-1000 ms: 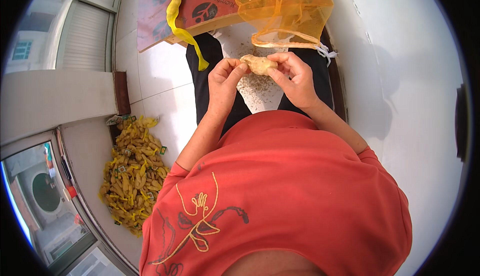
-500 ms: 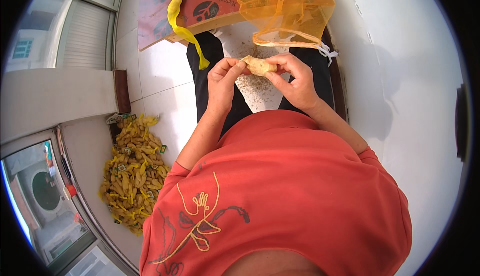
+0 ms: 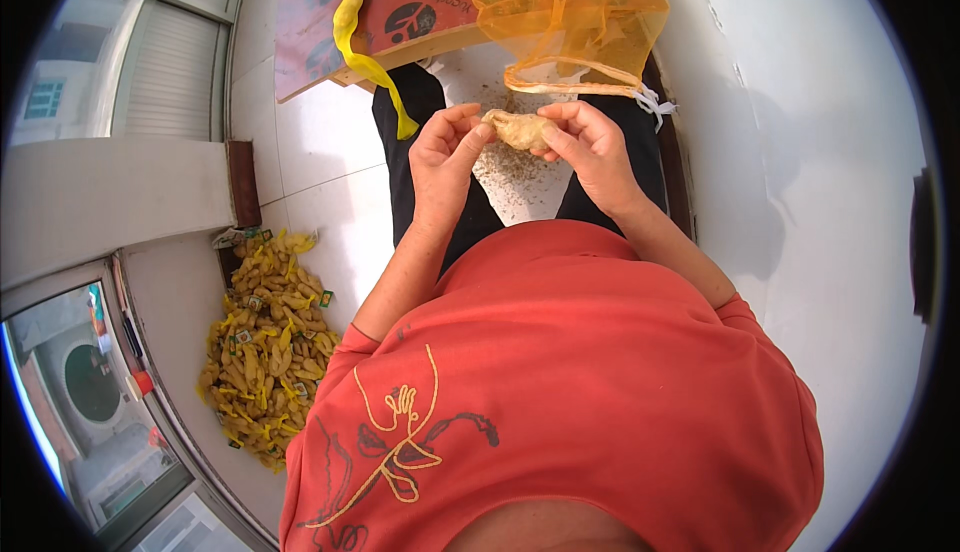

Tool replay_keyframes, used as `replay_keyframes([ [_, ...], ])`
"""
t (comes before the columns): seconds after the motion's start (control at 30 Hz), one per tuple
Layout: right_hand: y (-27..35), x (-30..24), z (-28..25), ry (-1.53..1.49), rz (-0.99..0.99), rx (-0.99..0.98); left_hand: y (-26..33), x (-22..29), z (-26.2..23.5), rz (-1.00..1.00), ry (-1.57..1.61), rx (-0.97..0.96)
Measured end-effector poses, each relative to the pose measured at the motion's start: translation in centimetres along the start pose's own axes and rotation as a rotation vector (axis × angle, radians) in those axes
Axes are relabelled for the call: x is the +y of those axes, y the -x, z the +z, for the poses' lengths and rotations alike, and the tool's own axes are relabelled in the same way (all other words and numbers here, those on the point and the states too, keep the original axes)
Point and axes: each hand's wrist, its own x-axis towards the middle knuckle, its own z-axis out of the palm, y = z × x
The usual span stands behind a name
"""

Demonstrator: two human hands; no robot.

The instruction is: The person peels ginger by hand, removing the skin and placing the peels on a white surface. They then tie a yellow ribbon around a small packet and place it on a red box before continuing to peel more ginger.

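Observation:
Between my legs I hold a knobbly, pale tan piece of ginger root [image 3: 520, 131] up in the air, lying crosswise. My left hand [image 3: 443, 160] pinches its left end between thumb and fingers. The thumb and fingers of my right hand [image 3: 600, 160] are closed on the other end. Just left of my hands, a yellow mesh net bag [image 3: 352, 47] with a green label hangs off the edge of a red printed board [image 3: 440, 12]. An orange mesh sack [image 3: 570, 7] with a drawstring lies on the board beyond my right hand.
On the floor at left is a large pile of ginger in yellow nets [image 3: 265, 352]. Brown crumbs [image 3: 515, 174] litter the pale tiles between my legs. A white wall [image 3: 800, 202] stands close on my right; glass windows [image 3: 90, 382] are at left.
The ginger root has been turned in my fingers, so another side of it faces up. My right fingers have shifted their grip. The board, nets and sack stay put.

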Motion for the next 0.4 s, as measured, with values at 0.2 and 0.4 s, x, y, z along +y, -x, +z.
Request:
replay_keyframes([
  [0.2, 0.33, 0.39, 0.44, 0.138, -0.138, -0.003, -0.42, -0.32, -1.21, 0.036, -0.297, -0.054],
  [0.4, 0.43, 0.38, 0.35, 0.227, -0.159, -0.016, -0.29, 0.00, -1.18, 0.031, -0.386, -0.044],
])
